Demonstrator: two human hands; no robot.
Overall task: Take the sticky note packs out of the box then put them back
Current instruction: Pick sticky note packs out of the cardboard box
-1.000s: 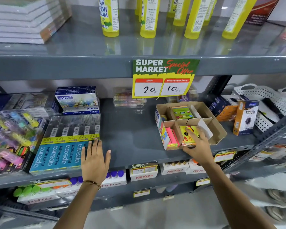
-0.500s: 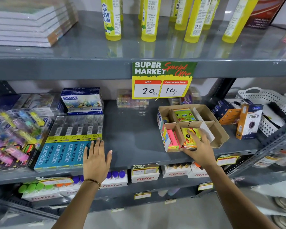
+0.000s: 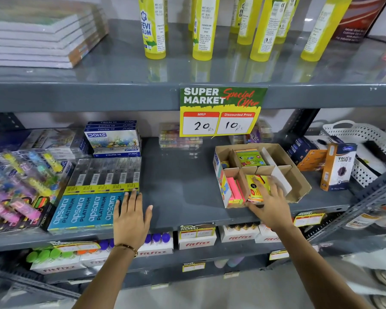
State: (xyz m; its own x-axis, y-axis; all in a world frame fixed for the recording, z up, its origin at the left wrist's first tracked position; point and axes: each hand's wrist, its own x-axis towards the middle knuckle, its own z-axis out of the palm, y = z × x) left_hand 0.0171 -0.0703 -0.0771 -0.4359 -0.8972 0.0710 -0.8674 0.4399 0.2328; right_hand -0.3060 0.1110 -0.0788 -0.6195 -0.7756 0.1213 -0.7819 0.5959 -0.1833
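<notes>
An open cardboard box (image 3: 299,172) with dividers sits on the middle shelf at right. A green sticky note pack (image 3: 250,158) lies in a rear compartment, and pink sticky notes (image 3: 234,189) stand in the front left one. My right hand (image 3: 271,205) grips a yellow sticky note pack (image 3: 255,188) in the front middle compartment, fingers over its top and right side. My left hand (image 3: 132,217) rests flat and open on the shelf, its fingertips on the blue pencil boxes (image 3: 85,210).
Yellow gum bottles (image 3: 153,30) and stacked notebooks (image 3: 42,39) stand on the upper shelf. A price sign (image 3: 221,111) hangs from its edge. Oil pastel boxes (image 3: 114,139), highlighters (image 3: 16,186), an orange box (image 3: 337,167) and a white basket (image 3: 361,141) share the middle shelf.
The view has shifted slightly downward and closer. My right hand stays on the yellow pack at the box's front compartment; my left hand stays flat on the shelf.
</notes>
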